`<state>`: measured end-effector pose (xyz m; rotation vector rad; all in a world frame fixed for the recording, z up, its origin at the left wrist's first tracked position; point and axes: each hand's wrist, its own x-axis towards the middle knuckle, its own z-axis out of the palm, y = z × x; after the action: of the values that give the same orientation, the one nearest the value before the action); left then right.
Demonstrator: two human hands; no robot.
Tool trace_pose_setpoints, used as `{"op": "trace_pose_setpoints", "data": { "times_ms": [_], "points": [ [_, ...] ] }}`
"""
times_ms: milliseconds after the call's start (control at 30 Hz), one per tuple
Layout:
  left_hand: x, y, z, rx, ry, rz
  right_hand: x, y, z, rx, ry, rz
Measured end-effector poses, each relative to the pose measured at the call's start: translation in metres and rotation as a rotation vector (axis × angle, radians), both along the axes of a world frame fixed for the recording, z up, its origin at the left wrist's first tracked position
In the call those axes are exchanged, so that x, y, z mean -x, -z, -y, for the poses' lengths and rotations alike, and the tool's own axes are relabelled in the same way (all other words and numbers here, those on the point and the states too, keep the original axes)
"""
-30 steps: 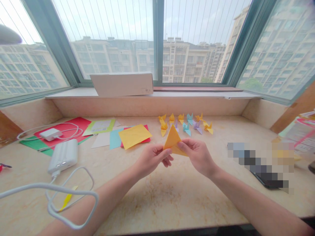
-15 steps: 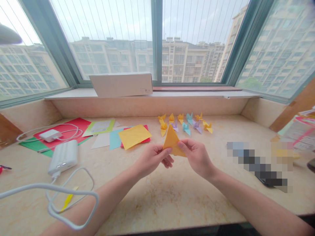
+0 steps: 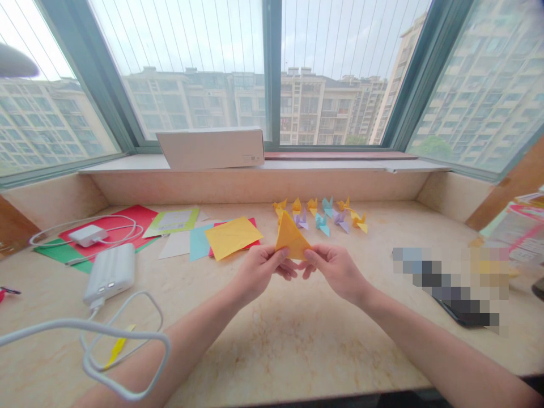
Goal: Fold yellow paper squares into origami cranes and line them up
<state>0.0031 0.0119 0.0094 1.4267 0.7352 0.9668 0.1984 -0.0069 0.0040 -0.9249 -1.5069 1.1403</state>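
Note:
A yellow sheet of origami paper, folded into a triangle with its tip pointing up, is held above the counter between both hands. My left hand pinches its lower left corner with thumb and fingers. At the lower right corner, my right hand grips the paper the same way. Just beyond it stand several small folded paper cranes in yellow, light blue and purple, among them a blue crane and a yellow crane. The folded paper hides part of the crane group.
Left of my hands lies a loose yellow sheet over red and blue sheets. Farther left are a white power bank, a charger and a looping white cable. A dark, partly blurred object lies at right. A white box sits on the sill.
The folded paper has turned and shifted slightly left, its flap now lying as one triangle. My right fingers have moved in closer to the left ones beneath it.

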Motion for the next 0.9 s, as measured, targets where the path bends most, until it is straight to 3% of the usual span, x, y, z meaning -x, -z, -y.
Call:
{"op": "trace_pose_setpoints", "data": {
  "times_ms": [200,300,400,567,700,900],
  "points": [
    [-0.002,0.001,0.001,-0.039,-0.059,-0.036,0.002,-0.001,0.008,0.001,0.088,0.065],
    [-0.002,0.004,-0.001,-0.124,-0.162,-0.035,0.002,0.002,0.009,-0.081,0.111,0.185],
    [-0.001,0.008,-0.006,-0.147,-0.172,-0.019,0.001,0.004,0.008,-0.158,0.079,0.26],
    [0.002,0.01,-0.007,-0.203,-0.15,-0.095,0.001,0.002,0.007,-0.155,0.07,0.217],
    [-0.001,0.007,-0.003,-0.236,-0.253,-0.151,0.004,0.0,0.01,-0.19,0.001,0.199],
    [-0.005,0.008,-0.001,-0.151,-0.244,-0.015,0.006,0.001,0.011,-0.222,0.021,0.202]
  ]
}}
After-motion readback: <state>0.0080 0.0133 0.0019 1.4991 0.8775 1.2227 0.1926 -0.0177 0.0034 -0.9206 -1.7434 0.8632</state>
